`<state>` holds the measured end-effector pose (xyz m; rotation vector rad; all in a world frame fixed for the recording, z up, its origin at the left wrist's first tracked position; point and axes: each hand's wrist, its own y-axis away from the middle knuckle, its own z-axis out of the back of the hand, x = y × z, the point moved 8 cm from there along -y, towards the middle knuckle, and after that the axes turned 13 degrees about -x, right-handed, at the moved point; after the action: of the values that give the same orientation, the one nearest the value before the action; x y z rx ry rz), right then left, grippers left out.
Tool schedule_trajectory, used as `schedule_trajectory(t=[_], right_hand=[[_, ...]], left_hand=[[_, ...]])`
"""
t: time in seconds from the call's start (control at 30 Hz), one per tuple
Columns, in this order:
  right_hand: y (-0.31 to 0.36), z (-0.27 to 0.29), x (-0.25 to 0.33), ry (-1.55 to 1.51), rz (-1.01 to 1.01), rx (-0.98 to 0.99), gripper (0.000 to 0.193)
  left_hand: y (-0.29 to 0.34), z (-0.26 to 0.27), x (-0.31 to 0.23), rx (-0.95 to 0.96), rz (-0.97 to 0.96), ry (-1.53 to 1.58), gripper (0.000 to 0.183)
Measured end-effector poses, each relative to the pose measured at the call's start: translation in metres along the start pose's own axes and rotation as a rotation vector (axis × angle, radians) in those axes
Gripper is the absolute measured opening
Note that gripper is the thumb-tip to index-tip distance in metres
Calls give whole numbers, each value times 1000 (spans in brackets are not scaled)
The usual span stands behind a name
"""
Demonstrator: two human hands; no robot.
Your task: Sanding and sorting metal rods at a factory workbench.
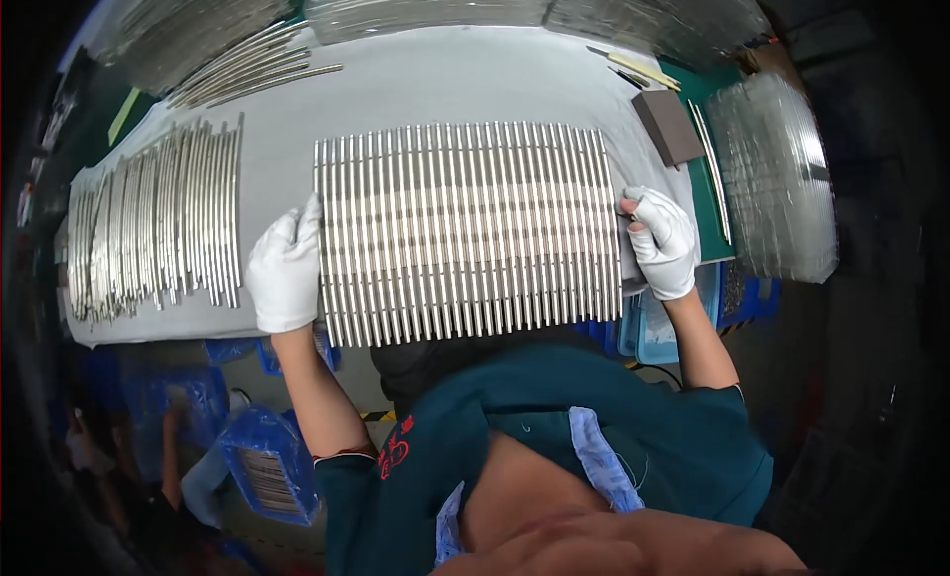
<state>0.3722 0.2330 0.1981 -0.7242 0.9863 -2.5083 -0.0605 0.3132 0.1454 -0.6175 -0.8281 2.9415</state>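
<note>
A wide row of slim silver metal rods (465, 235) lies side by side in front of me, evenly spaced in what looks like a clear tray. My left hand (285, 269), in a white glove, grips the tray's left edge with its fingers along the side. At the right edge, my right hand (661, 241) is curled closed, its thumb and a finger bare at the tips and pressed against the tray's side. Part of each grip is hidden by the glove. The near ends of the rods reach past the table's front edge, over my lap.
Loose rods (158, 220) lie in a bunch on the grey cloth (416, 81) at left, with more rods (247, 66) behind. Stacked clear trays (782, 180) stand right and along the back. A dark block (667, 127) sits back right. Below left is a blue-lined bin (267, 462).
</note>
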Motion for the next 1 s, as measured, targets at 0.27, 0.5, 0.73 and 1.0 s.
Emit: schedule_trajectory(t=[0.27, 0.5, 0.73, 1.0], right_hand=[[0, 0, 0, -17, 6, -16, 20], [-4, -3, 6, -17, 44, 28, 16], [-3, -2, 5, -50, 4, 10, 17], [-10, -1, 10, 19, 67, 4, 24]], left_hand=[[3, -5, 12, -56, 10, 243, 22], [8, -7, 22, -49, -26, 131, 23], [8, -11, 32, -44, 14, 231, 24], [7, -1, 14, -54, 2, 185, 24]])
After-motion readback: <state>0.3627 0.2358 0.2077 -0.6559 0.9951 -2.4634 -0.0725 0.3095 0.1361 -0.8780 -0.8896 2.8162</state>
